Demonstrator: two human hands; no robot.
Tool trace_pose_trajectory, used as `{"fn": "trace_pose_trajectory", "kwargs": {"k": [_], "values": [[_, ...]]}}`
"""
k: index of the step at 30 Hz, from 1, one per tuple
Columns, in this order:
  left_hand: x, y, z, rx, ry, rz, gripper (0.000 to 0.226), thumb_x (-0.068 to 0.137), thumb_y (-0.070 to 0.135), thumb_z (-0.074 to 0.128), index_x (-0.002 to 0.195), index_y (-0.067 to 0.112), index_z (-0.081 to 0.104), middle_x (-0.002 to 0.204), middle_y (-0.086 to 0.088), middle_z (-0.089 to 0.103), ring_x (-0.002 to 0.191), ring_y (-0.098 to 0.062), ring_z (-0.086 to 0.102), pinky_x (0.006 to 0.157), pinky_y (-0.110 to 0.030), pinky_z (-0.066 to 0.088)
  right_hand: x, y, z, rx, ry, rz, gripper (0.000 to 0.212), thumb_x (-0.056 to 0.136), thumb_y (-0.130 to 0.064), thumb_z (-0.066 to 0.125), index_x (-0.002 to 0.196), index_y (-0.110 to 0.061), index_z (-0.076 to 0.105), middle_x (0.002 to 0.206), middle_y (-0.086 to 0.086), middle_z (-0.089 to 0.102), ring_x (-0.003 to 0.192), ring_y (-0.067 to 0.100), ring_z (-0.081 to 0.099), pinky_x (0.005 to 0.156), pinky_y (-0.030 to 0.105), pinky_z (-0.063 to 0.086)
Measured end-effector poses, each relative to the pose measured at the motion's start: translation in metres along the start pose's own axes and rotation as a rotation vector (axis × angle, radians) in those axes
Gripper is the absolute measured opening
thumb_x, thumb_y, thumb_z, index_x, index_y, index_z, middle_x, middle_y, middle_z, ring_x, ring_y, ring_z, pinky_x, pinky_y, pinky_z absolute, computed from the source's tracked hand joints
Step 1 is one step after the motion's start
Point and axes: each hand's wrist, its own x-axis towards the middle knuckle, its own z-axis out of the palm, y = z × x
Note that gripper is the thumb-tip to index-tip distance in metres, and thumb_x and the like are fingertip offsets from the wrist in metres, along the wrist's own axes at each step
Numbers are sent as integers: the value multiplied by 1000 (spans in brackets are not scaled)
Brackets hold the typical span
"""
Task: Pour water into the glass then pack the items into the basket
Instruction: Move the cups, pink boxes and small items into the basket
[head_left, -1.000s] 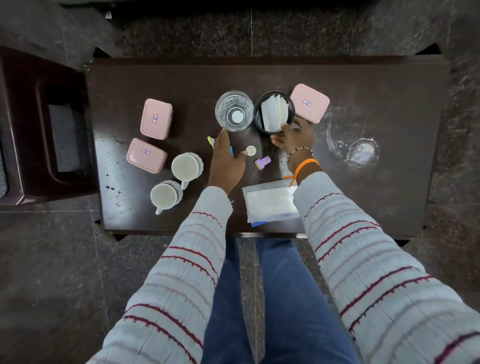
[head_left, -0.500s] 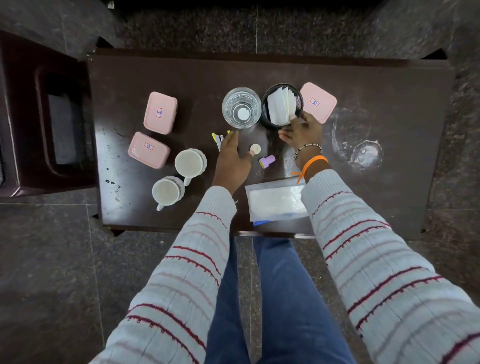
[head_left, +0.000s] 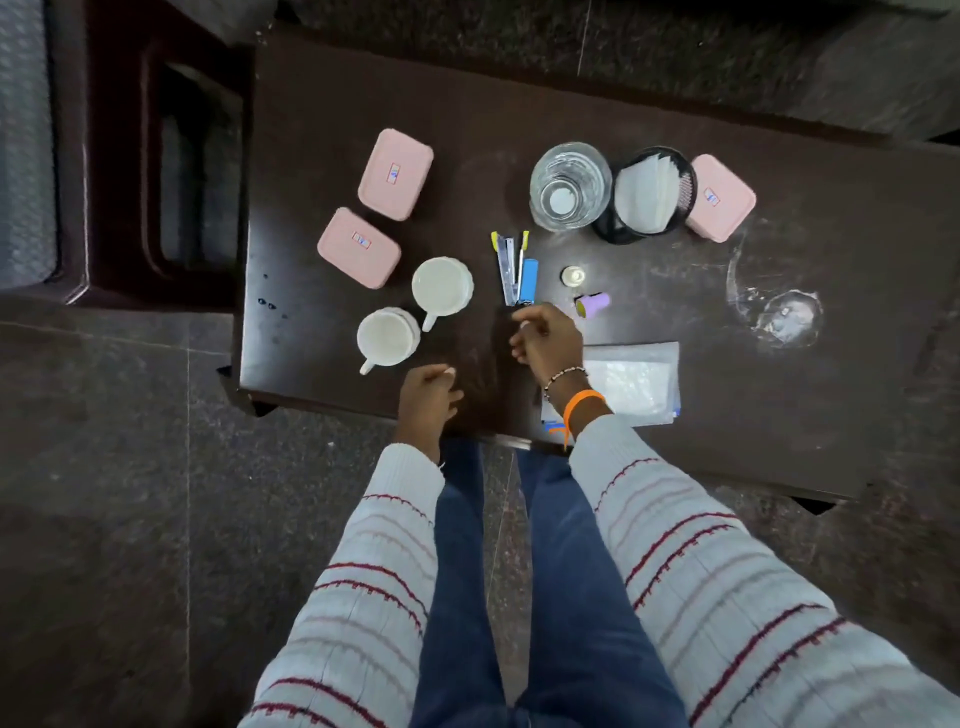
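A clear glass (head_left: 570, 187) with water in it stands at the back of the dark table (head_left: 519, 104). Touching its right side is a black mesh basket (head_left: 618, 231) with white papers inside. A stapler (head_left: 508, 270) and a blue tube (head_left: 529, 280) lie in front of the glass. My right hand (head_left: 545, 340) is curled with its fingertips at the stapler's near end; whether it grips it is unclear. Near the table's front edge my left hand (head_left: 428, 397) is loosely closed and holds nothing.
Two pink lidded boxes (head_left: 396, 174) (head_left: 359, 248) and two white cups (head_left: 442, 286) (head_left: 387, 336) sit at the left. A third pink box (head_left: 719, 197) is right of the basket. A white cap (head_left: 573, 276), purple piece (head_left: 592, 304), plastic pouch (head_left: 631, 382) and clear vessel (head_left: 784, 317) lie nearby.
Both hands drew back toward me. My right hand left the basket and came to the stapler's near end. My left hand withdrew to the front edge, uncovering the stapler.
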Motion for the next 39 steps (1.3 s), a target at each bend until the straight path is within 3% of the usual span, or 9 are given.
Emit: {"fn": "trace_pose_trajectory", "kwargs": {"k": [4, 6, 12, 16, 21, 25, 31, 35, 39], "values": [[15, -8, -39, -37, 396, 65, 11, 87, 9, 52, 91, 13, 42, 106, -22, 58, 88, -29, 56, 88, -47, 47, -8, -13, 36, -136, -88, -114, 17, 89, 1, 41, 92, -4, 57, 65, 13, 56, 44, 13, 51, 48, 22, 48], [23, -1, -56, -21, 495, 136, 15, 85, 9, 54, 96, 12, 44, 111, -22, 57, 93, -30, 55, 91, -39, 45, -5, -18, 51, -150, -47, -67, 7, 90, -5, 44, 87, -11, 48, 68, 15, 58, 44, 17, 52, 48, 26, 47], [68, 20, -90, 532, 210, 235, 39, 87, 28, 56, 118, 5, 53, 123, -17, 59, 115, -35, 53, 100, -38, 41, 16, -24, 80, -92, 64, 128, 21, 90, -15, 48, 109, -9, 45, 78, 14, 65, 34, 10, 55, 36, 17, 44], [82, 28, -89, 764, 64, 286, 41, 89, 34, 51, 120, 7, 55, 126, -18, 59, 116, -38, 53, 93, -38, 41, 25, -21, 94, -58, 142, 134, 27, 85, -9, 47, 110, -3, 56, 74, 13, 65, 46, 18, 61, 60, 36, 58], [78, 32, -87, 837, 124, 297, 32, 86, 16, 47, 114, 3, 58, 118, -19, 63, 108, -39, 57, 86, -38, 44, 16, -21, 96, -98, 176, 88, 10, 84, -6, 47, 83, -8, 57, 82, 26, 70, 70, 39, 70, 77, 46, 57], [66, 30, -99, 646, 105, 323, 31, 87, 12, 44, 111, 1, 59, 99, -17, 72, 97, -30, 61, 76, -30, 42, -4, -28, 93, -55, 143, 49, 13, 83, -5, 47, 86, 0, 58, 73, 20, 66, 54, 23, 63, 64, 35, 54], [15, 32, -137, 223, 192, 350, 26, 82, 13, 49, 104, 8, 63, 71, 1, 68, 77, -13, 62, 70, -25, 42, -49, -62, 101, -65, 30, -43, 18, 83, -6, 49, 92, 5, 61, 68, 18, 65, 51, 19, 61, 67, 37, 56], [-23, 34, -170, -38, 323, 355, 27, 84, 18, 54, 110, 14, 62, 77, 8, 66, 69, 0, 58, 60, -17, 39, -76, -91, 121, -79, -99, -74, 24, 84, -5, 50, 61, -10, 56, 44, 2, 61, 37, 8, 57, 49, 20, 51], [-45, 41, -209, -253, 384, 328, 28, 86, 16, 50, 111, 8, 61, 91, -10, 70, 72, -12, 63, 75, -33, 54, -101, -129, 158, -178, -244, -172, 29, 83, -7, 50, 55, -10, 56, 32, -6, 56, 29, 1, 53, 35, 10, 41]]}}
